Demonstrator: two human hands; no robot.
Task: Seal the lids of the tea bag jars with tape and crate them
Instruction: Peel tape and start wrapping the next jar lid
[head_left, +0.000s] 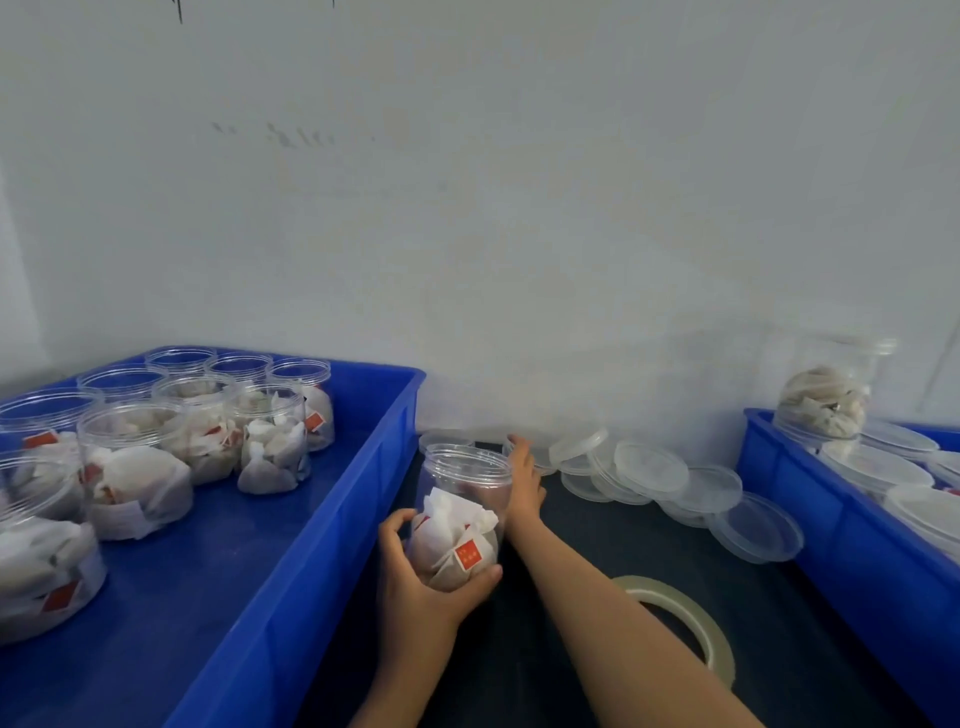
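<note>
My left hand (421, 577) grips a clear, lidless jar (460, 499) of tea bags by its lower part, above the dark table between two crates. My right hand (522, 478) reaches past the jar's right side and its fingers touch a clear lid (540, 452) at the back; whether they grip it is unclear. More loose clear lids (654, 475) lie in a pile to the right. A roll of clear tape (685, 618) lies flat on the table, partly hidden under my right forearm.
A blue crate (311, 545) on the left holds several open jars of tea bags (140, 467). A second blue crate (852, 530) on the right holds lidded jars (878, 467), with one jar (826, 400) stacked on top. A white wall stands close behind.
</note>
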